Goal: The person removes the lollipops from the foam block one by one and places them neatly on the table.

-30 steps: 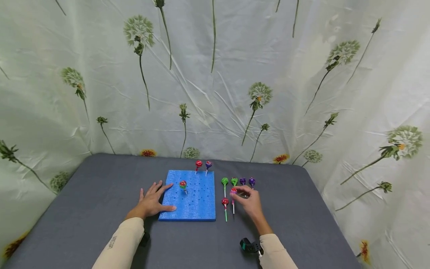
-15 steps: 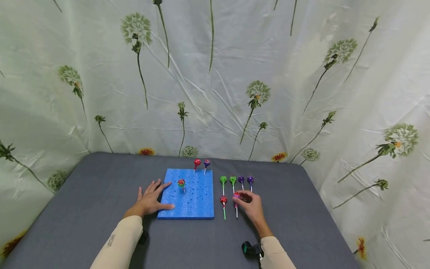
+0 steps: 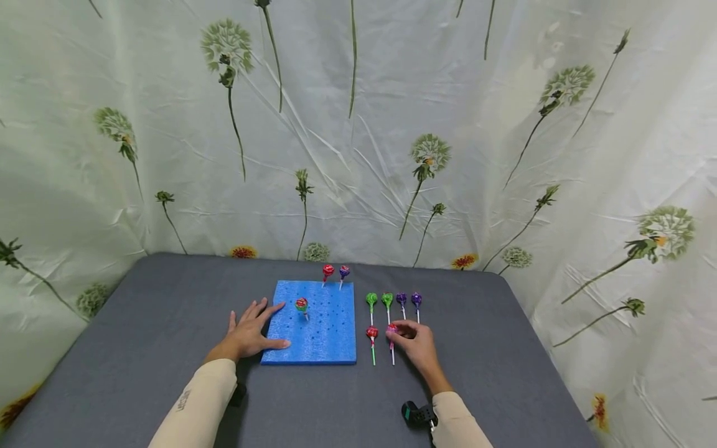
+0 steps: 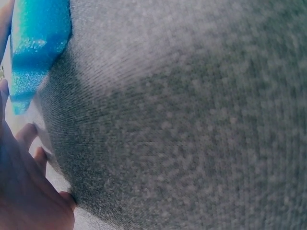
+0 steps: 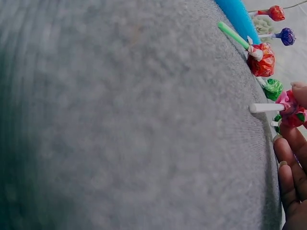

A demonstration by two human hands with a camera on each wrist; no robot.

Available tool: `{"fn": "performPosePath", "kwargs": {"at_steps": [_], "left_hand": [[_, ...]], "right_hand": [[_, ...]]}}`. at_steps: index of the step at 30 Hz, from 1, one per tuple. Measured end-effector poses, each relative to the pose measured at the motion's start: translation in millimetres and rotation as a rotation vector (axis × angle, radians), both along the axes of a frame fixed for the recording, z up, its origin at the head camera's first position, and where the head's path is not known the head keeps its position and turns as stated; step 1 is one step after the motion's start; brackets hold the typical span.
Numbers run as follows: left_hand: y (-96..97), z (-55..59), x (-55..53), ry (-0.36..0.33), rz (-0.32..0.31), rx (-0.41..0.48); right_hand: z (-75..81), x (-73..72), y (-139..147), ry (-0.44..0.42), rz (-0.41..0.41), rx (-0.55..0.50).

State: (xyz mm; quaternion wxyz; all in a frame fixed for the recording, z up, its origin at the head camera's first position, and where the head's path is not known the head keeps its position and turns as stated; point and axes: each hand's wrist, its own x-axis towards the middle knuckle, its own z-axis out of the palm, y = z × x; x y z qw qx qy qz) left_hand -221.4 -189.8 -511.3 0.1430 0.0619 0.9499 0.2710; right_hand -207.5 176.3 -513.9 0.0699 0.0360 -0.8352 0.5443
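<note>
My left hand (image 3: 246, 336) lies with spread fingers at the left side of a blue foam board (image 3: 330, 348) dotted with small holes. Its thumb and index finger rest on the board's edge. My right hand (image 3: 417, 345) pinches the wrapped head of a pink-and-red lollipop (image 5: 288, 109), whose white stick points towards me. To its left lies a red lollipop (image 3: 372, 333) with a green stick. Upright in the board are a red-and-green lollipop (image 3: 302, 304), a red lollipop (image 3: 328, 270) and a purple-and-red lollipop (image 3: 344, 271).
Behind my right hand, a green lollipop (image 3: 371, 298), a second green lollipop (image 3: 387, 299), a purple lollipop (image 3: 401, 298) and another purple lollipop (image 3: 416, 299) form a row on the grey table (image 3: 476, 373). A dandelion-patterned curtain (image 3: 358, 155) hangs behind the table.
The right hand has shifted the pink-and-red lollipop a little nearer to me and slightly right, beside the red one. The left hand stays at the board.
</note>
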Motion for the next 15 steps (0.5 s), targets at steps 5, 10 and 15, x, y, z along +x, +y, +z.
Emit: {"fn": "performPosePath", "kwargs": {"at_steps": [5,10,15], "left_hand": [[0.3,-0.3,-0.2,0.005,0.006,-0.015],[0.0,-1.0,0.5,0.011,0.006,-0.011],[-0.5,-1.9,1.3,0.020,0.003,0.000]], "right_hand": [[-22.5,-10.3,5.0,-0.005,0.002,0.020],[-26.3,-11.4,3.6,0.019,0.005,0.040],[-28.0,-11.2,0.8,0.012,-0.021,0.093]]}}
